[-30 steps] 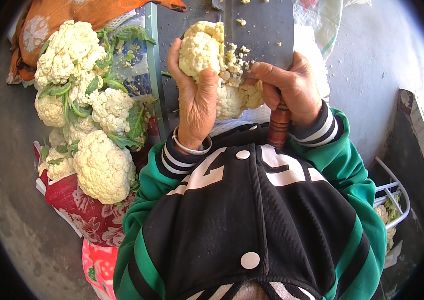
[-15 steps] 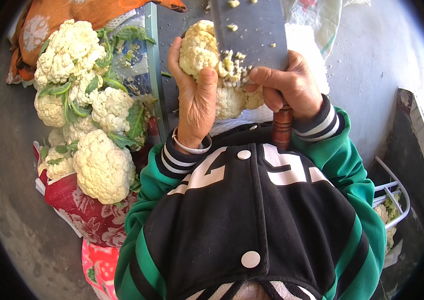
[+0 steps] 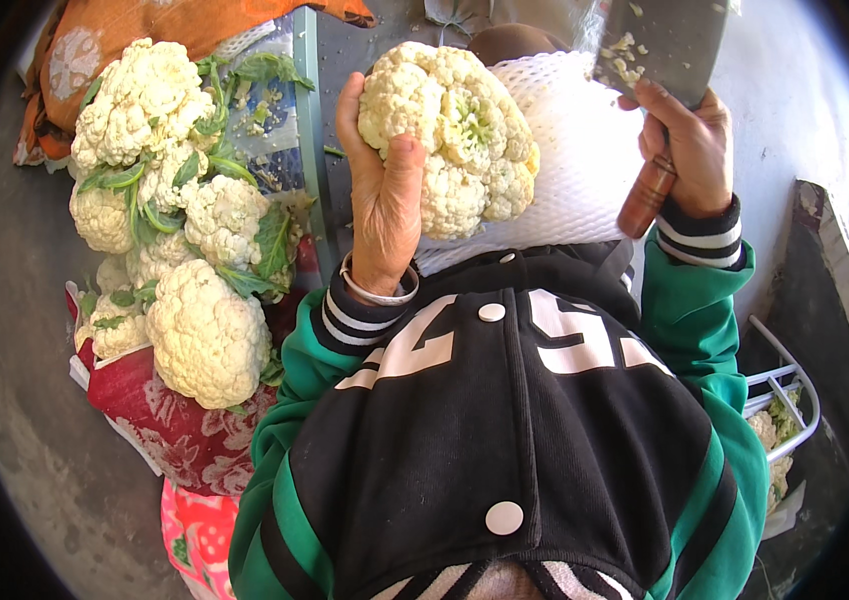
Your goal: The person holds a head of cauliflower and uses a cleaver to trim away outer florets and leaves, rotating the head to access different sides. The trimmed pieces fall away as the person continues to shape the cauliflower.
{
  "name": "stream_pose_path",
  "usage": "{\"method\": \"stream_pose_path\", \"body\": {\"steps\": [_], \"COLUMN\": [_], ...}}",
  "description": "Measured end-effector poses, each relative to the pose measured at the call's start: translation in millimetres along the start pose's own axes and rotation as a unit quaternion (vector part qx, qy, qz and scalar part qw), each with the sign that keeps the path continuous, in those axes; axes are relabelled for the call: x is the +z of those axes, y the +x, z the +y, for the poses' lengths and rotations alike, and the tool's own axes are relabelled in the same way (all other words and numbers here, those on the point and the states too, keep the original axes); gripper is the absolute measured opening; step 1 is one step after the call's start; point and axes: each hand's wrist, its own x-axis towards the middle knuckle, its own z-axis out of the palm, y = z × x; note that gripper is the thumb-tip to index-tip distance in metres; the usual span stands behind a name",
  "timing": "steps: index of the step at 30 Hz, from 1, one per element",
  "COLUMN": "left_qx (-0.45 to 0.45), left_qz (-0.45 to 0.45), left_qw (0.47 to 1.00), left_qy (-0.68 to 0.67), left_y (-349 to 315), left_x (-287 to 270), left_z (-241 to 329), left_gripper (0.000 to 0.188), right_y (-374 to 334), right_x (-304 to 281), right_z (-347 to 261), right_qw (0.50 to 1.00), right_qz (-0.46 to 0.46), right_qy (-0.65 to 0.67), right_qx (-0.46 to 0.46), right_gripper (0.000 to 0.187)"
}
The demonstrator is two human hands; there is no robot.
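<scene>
A cream-coloured cauliflower (image 3: pixel 465 150) rests in my left hand (image 3: pixel 385 185), whose fingers wrap its left side with the thumb toward me. A shallow hollow with pale green shows in the curd on its upper right. My right hand (image 3: pixel 690 145) grips a cleaver (image 3: pixel 667 50) near the join of blade and reddish-brown wooden handle. The wide grey blade points away from me, with small curd crumbs stuck to it. It is apart from the cauliflower, off to the right. White foam netting (image 3: pixel 575 150) lies beneath the cauliflower and beside it.
Several cauliflowers (image 3: pixel 207 335) with green leaves are heaped at the left, by a dark red patterned cloth (image 3: pixel 185 425). An orange cloth (image 3: pixel 215 25) lies at the far left. At the right, a white metal frame (image 3: pixel 790 400) stands near more cauliflower pieces.
My right hand has drawn the cleaver off the cauliflower to the right, uncovering its trimmed face. The left hand still holds the cauliflower in nearly the same place.
</scene>
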Motion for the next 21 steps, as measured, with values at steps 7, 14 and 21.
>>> {"method": "stream_pose_path", "body": {"steps": [7, 14, 21], "left_qx": [-0.006, -0.008, 0.015], "left_qz": [0.012, 0.003, 0.006], "left_qw": [0.997, 0.999, 0.994], "left_qy": [0.074, 0.05, 0.11], "left_y": [1.3, 1.3, 0.7], "left_x": [-0.3, 1.6, 2.9], "left_z": [4.5, 5.3, 6.1], "left_gripper": [0.068, 0.065, 0.058], "right_y": [-13.5, -24.7, -37.0], "right_x": [9.4, 42.0, 70.5], "right_z": [4.2, 0.9, -11.7], "right_qw": [0.994, 0.989, 0.985], "right_qz": [0.079, -0.095, -0.169], "right_qy": [-0.078, 0.1, 0.019], "right_qx": [-0.015, 0.043, 0.031], "right_gripper": [0.017, 0.009, 0.01]}}
